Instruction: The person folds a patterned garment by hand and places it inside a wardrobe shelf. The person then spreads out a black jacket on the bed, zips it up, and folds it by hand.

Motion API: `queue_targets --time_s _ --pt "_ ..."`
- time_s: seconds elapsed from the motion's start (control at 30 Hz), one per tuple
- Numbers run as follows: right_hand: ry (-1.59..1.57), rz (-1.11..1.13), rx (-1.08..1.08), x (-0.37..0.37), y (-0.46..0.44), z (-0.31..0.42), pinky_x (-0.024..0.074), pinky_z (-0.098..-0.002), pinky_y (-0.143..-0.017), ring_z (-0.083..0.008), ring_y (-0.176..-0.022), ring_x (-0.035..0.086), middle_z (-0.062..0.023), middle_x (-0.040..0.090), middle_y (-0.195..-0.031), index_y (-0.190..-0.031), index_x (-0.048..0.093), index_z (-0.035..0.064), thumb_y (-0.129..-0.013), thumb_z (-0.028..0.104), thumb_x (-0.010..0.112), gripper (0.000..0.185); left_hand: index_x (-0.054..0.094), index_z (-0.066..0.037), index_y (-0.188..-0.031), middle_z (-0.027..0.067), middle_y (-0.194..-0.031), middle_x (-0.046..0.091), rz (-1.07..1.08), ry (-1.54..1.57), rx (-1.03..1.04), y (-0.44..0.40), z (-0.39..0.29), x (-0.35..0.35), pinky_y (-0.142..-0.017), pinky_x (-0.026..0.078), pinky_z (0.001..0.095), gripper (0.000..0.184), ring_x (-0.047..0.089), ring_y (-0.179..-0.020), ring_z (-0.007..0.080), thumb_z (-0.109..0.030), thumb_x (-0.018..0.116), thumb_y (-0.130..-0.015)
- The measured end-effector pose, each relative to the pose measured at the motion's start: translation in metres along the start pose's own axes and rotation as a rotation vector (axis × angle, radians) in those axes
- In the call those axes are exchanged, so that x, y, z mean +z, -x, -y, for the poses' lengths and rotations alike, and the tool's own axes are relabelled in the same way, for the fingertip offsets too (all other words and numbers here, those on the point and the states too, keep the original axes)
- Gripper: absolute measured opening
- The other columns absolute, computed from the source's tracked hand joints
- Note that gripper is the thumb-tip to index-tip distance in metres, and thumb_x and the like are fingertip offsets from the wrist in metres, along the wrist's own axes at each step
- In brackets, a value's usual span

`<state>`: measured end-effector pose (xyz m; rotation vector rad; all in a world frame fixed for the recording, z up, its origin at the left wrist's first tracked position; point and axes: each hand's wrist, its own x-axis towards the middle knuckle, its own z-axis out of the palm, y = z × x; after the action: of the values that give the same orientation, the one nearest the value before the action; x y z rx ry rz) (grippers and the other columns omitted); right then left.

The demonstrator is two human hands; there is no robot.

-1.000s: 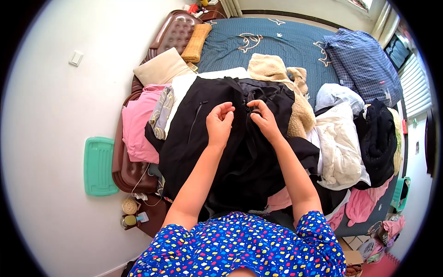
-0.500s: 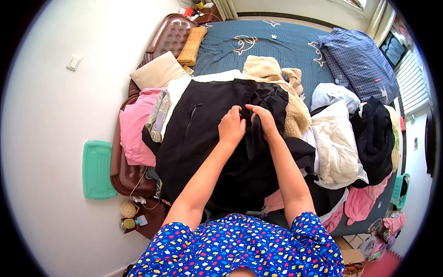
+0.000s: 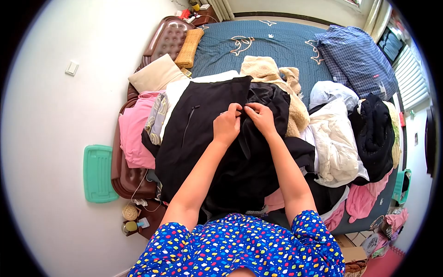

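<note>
A large black garment [image 3: 198, 124] with a zipped pocket lies spread over the bed in front of me. My left hand [image 3: 227, 123] is closed, pinching the garment's edge near its middle opening. Close beside it on the right, my right hand [image 3: 261, 119] pinches the other side of that opening with thumb and fingers. The fingertips of both hands nearly meet. A dark strip of cloth hangs below my right hand. The shiny black lining [image 3: 267, 94] shows above and to the right of my hands.
Beige fleece [image 3: 260, 68] lies behind the garment. Pink clothes [image 3: 137, 134] and a cream cushion [image 3: 157, 74] are at the left. White bundled clothing [image 3: 334, 143], a black padded item [image 3: 374, 138] and a blue checked bundle [image 3: 357, 60] lie right. A green lid [image 3: 98, 173] leans against the wall.
My hands were apart at first and have come together at the garment's opening. My left hand has closed on the cloth. The left panel's top edge now lies flatter and farther over the lining.
</note>
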<state>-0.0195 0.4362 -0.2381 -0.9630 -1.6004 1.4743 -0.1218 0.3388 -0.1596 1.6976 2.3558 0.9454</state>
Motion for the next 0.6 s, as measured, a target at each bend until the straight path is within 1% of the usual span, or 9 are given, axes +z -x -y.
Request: queue_targets --time_s 0.07,0.2,0.27,0.33,0.4,0.43,0.5,0.53,0.6 --pt "0.033 0.014 0.022 -0.003 -0.003 -0.001 0.0464 -0.0293 -0.057 -0.0154 -0.058 0.061 -0.0067 0.066 -0.066 -0.093 0.074 0.0047 -0.079 0.034 0.071 0.033 0.058 -0.011 -0.099 0.0086 -0.083 0.069 0.032 -0.056 0.032 0.001 -0.005 -0.003 -0.067 0.051 0.0419 0.019 0.066 -0.078 0.0315 -0.006 0.062 -0.081" --pt "0.088 0.045 0.066 -0.007 -0.004 0.001 0.0465 -0.0301 -0.057 -0.0158 -0.057 0.061 -0.0068 0.066 -0.065 -0.087 0.074 0.0045 -0.077 0.031 0.069 0.029 0.062 -0.011 -0.098 0.0065 -0.084 0.068 0.075 -0.166 0.071 0.002 -0.007 -0.005 -0.066 0.051 0.0426 0.017 0.065 -0.078 0.0322 -0.005 0.060 -0.082" --pt "0.104 0.026 0.054 -0.008 0.001 0.006 0.0464 -0.0297 -0.057 -0.0154 -0.057 0.061 -0.0069 0.066 -0.065 -0.088 0.074 0.0047 -0.077 0.030 0.069 0.028 0.067 -0.012 -0.099 0.0055 -0.086 0.066 0.012 -0.129 0.083 0.004 -0.003 0.000 -0.068 0.051 0.0422 0.021 0.064 -0.080 0.0317 -0.003 0.057 -0.083" --pt "0.120 0.007 0.042 -0.009 0.003 0.008 0.0463 -0.0294 -0.056 -0.0149 -0.057 0.061 -0.0069 0.066 -0.065 -0.090 0.074 0.0049 -0.077 0.029 0.069 0.028 0.069 -0.012 -0.101 0.0056 -0.087 0.066 -0.011 -0.130 0.100 0.004 0.001 0.004 -0.070 0.051 0.0419 0.023 0.064 -0.083 0.0312 -0.003 0.057 -0.083" --pt "0.033 0.014 0.055 -0.008 0.005 0.008 0.0464 -0.0283 -0.056 -0.0138 -0.059 0.061 -0.0071 0.067 -0.067 -0.092 0.075 0.0056 -0.078 0.024 0.069 0.024 0.070 -0.013 -0.103 0.0058 -0.088 0.065 -0.033 -0.132 0.115 0.004 0.003 0.006 -0.072 0.051 0.0416 0.026 0.063 -0.085 0.0307 -0.003 0.056 -0.083" --pt "0.034 0.014 0.055 -0.009 0.006 0.010 0.0464 -0.0283 -0.056 -0.0138 -0.059 0.061 -0.0071 0.067 -0.067 -0.092 0.075 0.0056 -0.078 0.024 0.069 0.024 0.070 -0.013 -0.103 0.0062 -0.089 0.065 -0.033 -0.131 0.112 0.004 0.003 0.005 -0.073 0.051 0.0414 0.025 0.063 -0.087 0.0305 -0.003 0.056 -0.083" --pt "0.001 -0.034 -0.065 -0.009 0.010 0.015 0.0460 -0.0269 -0.056 -0.0130 -0.060 0.062 -0.0068 0.067 -0.068 -0.095 0.075 0.0070 -0.079 0.020 0.070 0.021 0.070 -0.013 -0.103 0.0066 -0.090 0.065 -0.034 -0.132 0.108 0.005 0.003 0.004 -0.074 0.051 0.0413 0.025 0.062 -0.089 0.0303 -0.003 0.056 -0.083" --pt "0.001 -0.034 -0.065 -0.008 0.012 0.015 0.0460 -0.0269 -0.056 -0.0130 -0.060 0.062 -0.0068 0.067 -0.068 -0.095 0.075 0.0070 -0.079 0.020 0.070 0.021 0.069 -0.012 -0.103 0.0068 -0.091 0.065 -0.036 -0.129 0.093 0.005 0.002 0.004 -0.075 0.050 0.0416 0.026 0.062 -0.089 0.0307 -0.003 0.056 -0.083" --pt "0.010 -0.106 -0.138 -0.006 0.016 0.016 0.0458 -0.0260 -0.056 -0.0129 -0.060 0.062 -0.0060 0.067 -0.067 -0.092 0.075 0.0078 -0.079 0.021 0.072 0.019 0.069 -0.012 -0.103 0.0069 -0.092 0.065 -0.038 -0.126 0.078 0.004 0.002 0.005 -0.075 0.050 0.0419 0.026 0.062 -0.089 0.0310 -0.003 0.056 -0.083"
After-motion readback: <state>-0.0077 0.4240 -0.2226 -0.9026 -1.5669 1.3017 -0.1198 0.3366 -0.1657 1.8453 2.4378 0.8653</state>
